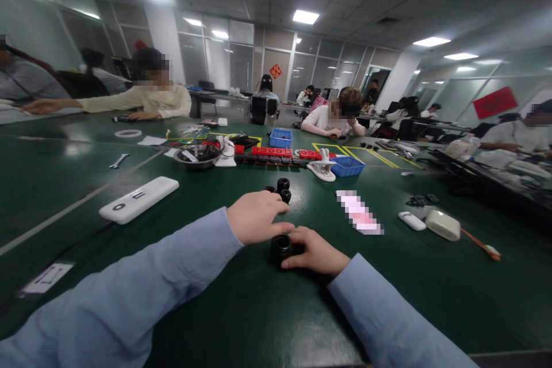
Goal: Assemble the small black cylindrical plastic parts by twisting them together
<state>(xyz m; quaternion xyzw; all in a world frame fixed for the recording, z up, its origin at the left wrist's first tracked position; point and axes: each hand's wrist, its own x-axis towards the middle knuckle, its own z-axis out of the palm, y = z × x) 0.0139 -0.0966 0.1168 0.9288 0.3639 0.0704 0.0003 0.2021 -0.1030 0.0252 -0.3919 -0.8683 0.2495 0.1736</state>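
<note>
Green worktop [259, 322] runs across the room, its near edge just showing at bottom right. The right hand [319, 250] has its grip closed on a black wheel [280, 244] — glossy, round, hollow-centred — just nearer than the left hand [254, 217], whose thumb and fingers are spread. More wheels [283, 185] cluster beyond, partly hidden; whether its fingers touch them, I cannot tell. Worktop shows between the hands and a white device [140, 200], well apart leftward.
</note>
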